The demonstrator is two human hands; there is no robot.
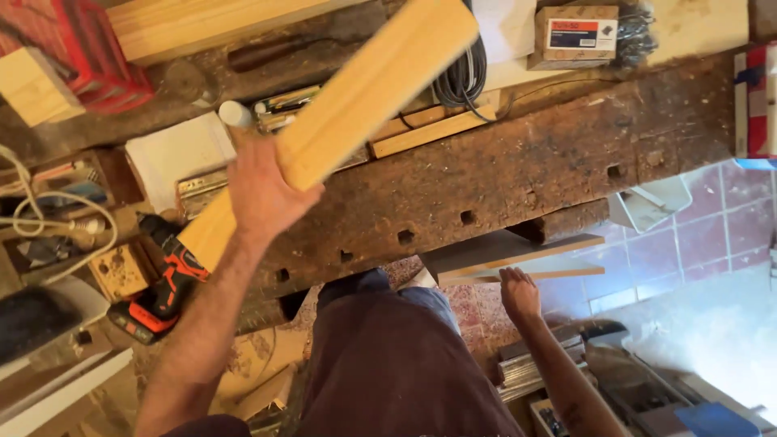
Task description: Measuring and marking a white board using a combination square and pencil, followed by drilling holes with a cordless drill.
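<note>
We hold the plank (348,113) up over the bench (518,162) w/ our left hand (263,194), gripped approx. mid-length, fingers wrapped round one edge. It runs diagonally from lower left to upper right, clear of the bench top. Looks like pale softwood w/ a stepped profile along one face: stiff, prob. light enough for one hand, dry and not slippery, though long enough to swing at the ends. Best hold, we judge, is near the middle as now, or two hands spread apart for control.

Right hand (520,295) hangs low beside the bench, fingers loosely spread, holding nothing, just under the boards (518,259) sticking out below the bench.

Packages etc.: a cardboard box (576,36) w/ a red-and-white rectangular label sits at the back, right of a coil of dark cable (461,77). A red crate (89,57) at upper left. A white paper block (174,154) left of our hand. Red-and-black drill (162,283) lies at lower left.
</note>
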